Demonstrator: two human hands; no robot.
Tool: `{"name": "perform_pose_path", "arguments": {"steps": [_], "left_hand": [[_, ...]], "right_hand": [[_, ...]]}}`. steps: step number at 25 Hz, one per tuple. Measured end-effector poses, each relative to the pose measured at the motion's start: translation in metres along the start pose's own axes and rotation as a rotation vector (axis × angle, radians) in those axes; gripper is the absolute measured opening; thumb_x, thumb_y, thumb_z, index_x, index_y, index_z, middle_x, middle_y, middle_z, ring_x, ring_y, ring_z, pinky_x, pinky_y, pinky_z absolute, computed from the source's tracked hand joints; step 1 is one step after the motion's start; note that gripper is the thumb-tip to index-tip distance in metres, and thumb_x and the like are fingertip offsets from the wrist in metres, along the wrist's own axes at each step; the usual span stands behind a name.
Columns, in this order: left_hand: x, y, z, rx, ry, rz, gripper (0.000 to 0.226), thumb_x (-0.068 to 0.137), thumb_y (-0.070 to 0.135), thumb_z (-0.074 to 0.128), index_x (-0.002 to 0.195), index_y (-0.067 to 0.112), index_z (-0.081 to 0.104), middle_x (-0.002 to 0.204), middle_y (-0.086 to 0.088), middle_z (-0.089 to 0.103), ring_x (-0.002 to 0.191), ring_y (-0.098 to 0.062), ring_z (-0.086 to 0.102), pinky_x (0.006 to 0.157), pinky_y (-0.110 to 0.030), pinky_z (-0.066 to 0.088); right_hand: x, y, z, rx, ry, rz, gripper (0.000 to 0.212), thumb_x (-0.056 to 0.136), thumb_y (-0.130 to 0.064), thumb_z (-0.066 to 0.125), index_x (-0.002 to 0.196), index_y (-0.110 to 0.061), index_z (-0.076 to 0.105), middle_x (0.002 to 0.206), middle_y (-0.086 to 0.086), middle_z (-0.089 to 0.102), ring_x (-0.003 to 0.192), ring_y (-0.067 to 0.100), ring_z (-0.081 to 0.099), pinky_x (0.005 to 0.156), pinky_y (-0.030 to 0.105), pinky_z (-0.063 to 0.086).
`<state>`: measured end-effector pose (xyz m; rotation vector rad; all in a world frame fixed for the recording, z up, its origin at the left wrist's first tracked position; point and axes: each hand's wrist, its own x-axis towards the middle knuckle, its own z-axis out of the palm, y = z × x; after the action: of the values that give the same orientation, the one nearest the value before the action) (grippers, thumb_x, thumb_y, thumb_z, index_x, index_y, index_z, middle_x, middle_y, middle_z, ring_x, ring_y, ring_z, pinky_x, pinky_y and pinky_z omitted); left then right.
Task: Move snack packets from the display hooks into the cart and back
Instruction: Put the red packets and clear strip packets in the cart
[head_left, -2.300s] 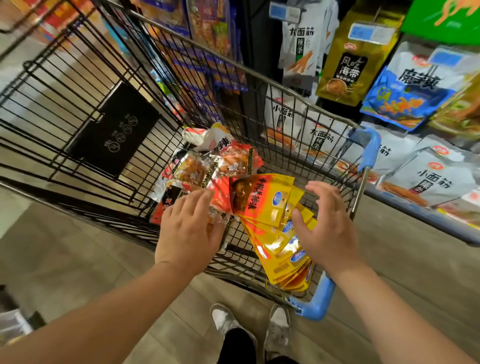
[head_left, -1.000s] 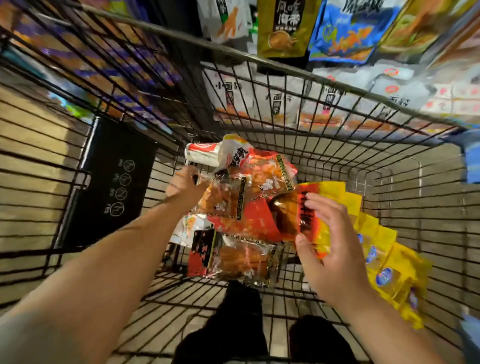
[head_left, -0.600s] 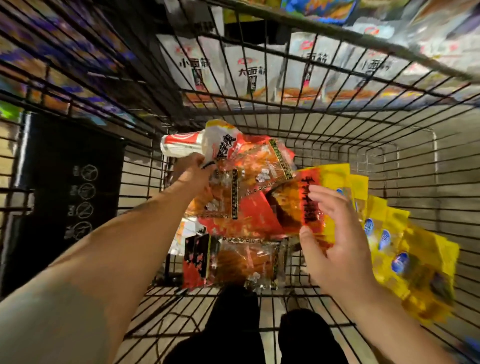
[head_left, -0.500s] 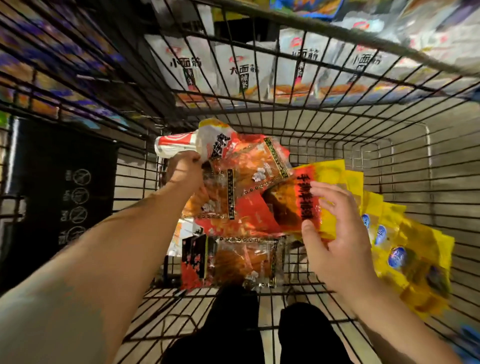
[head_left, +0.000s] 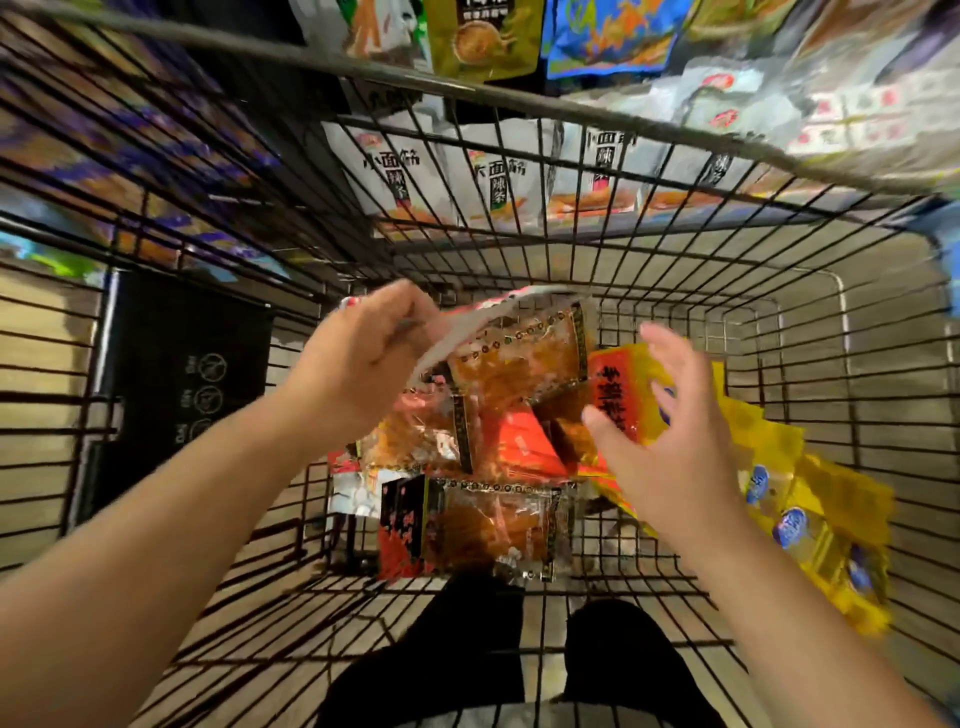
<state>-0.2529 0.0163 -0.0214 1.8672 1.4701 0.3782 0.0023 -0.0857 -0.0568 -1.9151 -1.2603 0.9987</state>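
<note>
I look down into a black wire cart (head_left: 779, 332). My left hand (head_left: 363, 358) grips the top edge of orange-and-clear snack packets (head_left: 514, 369) and holds them lifted above the pile. My right hand (head_left: 670, 431) is spread over the top packet of a fanned stack of yellow packets (head_left: 810, 499) at the cart's right side, thumb against the packet's red label. More orange and red packets (head_left: 483, 525) lie on the cart floor below.
Beyond the cart's far wall hang white snack packets (head_left: 395, 176) on the display, with green, blue and yellow bags (head_left: 488, 36) above them. A black sign panel (head_left: 182, 384) covers the cart's left end. My dark trouser legs (head_left: 467, 660) show under the wire floor.
My left hand has raised the orange packets off the pile, and the white-and-red packet's end is now hidden behind it. My right hand has opened wider over the yellow stack. The view tilted up slightly.
</note>
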Motion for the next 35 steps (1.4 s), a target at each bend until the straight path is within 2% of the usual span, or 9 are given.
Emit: {"name": "perform_pose_path", "arguments": {"steps": [3,7,12,17,19,22,25,31,35], "left_hand": [[-0.003,0.030,-0.036,-0.134,-0.010,0.099,0.015,0.099,0.046,0.053,0.088,0.040,0.061,0.081,0.008,0.065,0.060,-0.001,0.054,0.051,-0.013,0.040],[-0.002,0.052,-0.071,-0.580,-0.080,0.147,0.018,0.104,0.032,0.055,0.089,0.036,0.066,0.075,0.012,0.061,0.060,-0.003,0.054,0.050,-0.018,0.043],[-0.002,0.059,-0.075,-0.915,-0.259,0.163,0.022,0.106,0.016,0.046,0.092,0.020,0.061,0.081,0.007,0.064,0.068,-0.006,0.060,0.059,-0.019,0.051],[0.002,0.042,-0.069,-0.843,-0.014,0.128,0.015,0.108,0.014,0.046,0.105,0.016,0.060,0.088,0.002,0.064,0.075,-0.010,0.062,0.066,-0.023,0.052],[0.005,0.027,-0.058,-0.858,0.098,0.009,0.016,0.107,0.022,0.051,0.116,0.021,0.064,0.099,-0.001,0.072,0.093,-0.017,0.072,0.078,-0.031,0.060],[0.004,-0.001,-0.015,-0.546,0.228,-0.285,0.010,0.102,0.032,0.056,0.106,0.032,0.066,0.102,0.001,0.075,0.092,-0.017,0.074,0.072,-0.032,0.060],[0.000,-0.032,0.051,-0.095,-0.036,-0.355,0.015,0.105,0.024,0.054,0.110,0.028,0.067,0.097,-0.001,0.071,0.067,-0.014,0.064,0.047,-0.018,0.049],[0.014,-0.051,0.153,0.460,-0.654,0.120,0.057,0.102,0.019,0.060,0.156,0.018,0.043,0.165,-0.007,0.035,0.152,-0.027,0.032,0.125,-0.039,0.026],[0.037,-0.051,0.175,0.710,-0.780,0.143,0.075,0.100,0.035,0.064,0.163,0.028,0.024,0.172,-0.003,0.018,0.159,-0.026,0.007,0.127,-0.051,0.002]], "right_hand": [[0.018,-0.011,-0.007,0.027,-0.087,0.059,0.114,0.058,-0.071,0.081,0.150,-0.050,0.017,0.143,-0.041,0.030,0.134,-0.009,0.035,0.111,0.028,0.029],[0.045,-0.031,-0.015,0.168,-0.256,0.036,0.131,0.041,-0.059,0.088,0.154,-0.026,0.031,0.145,-0.026,0.040,0.139,-0.005,0.035,0.112,0.016,0.029],[0.056,-0.057,-0.016,-0.020,-0.284,-0.048,0.042,0.059,-0.028,0.097,0.081,-0.039,0.063,0.065,-0.048,0.058,0.066,-0.031,0.054,0.055,-0.007,0.036],[0.052,-0.052,-0.003,-0.091,-0.271,0.050,0.012,0.085,-0.009,0.075,0.086,-0.018,0.067,0.081,-0.003,0.066,0.085,0.014,0.067,0.066,0.024,0.048],[0.042,-0.031,-0.011,-0.027,-0.130,0.096,0.013,0.083,-0.017,0.081,0.081,-0.018,0.069,0.077,-0.012,0.068,0.082,0.011,0.067,0.070,0.022,0.052],[0.027,-0.009,-0.041,0.140,0.024,0.101,0.015,0.073,-0.034,0.086,0.081,-0.027,0.075,0.073,-0.030,0.071,0.074,-0.015,0.066,0.069,0.004,0.048],[0.012,0.015,-0.073,0.167,0.193,0.119,0.017,0.075,-0.029,0.086,0.085,-0.020,0.076,0.072,-0.035,0.069,0.071,-0.020,0.064,0.066,-0.001,0.045],[-0.010,0.051,-0.090,0.270,0.263,0.173,0.041,0.063,-0.044,0.090,0.101,-0.038,0.076,0.102,-0.022,0.076,0.096,-0.003,0.071,0.079,0.015,0.057],[-0.017,0.066,-0.091,0.319,0.269,0.211,0.066,0.046,-0.070,0.089,0.104,-0.043,0.074,0.107,-0.024,0.074,0.097,-0.002,0.071,0.074,0.015,0.057]]}}
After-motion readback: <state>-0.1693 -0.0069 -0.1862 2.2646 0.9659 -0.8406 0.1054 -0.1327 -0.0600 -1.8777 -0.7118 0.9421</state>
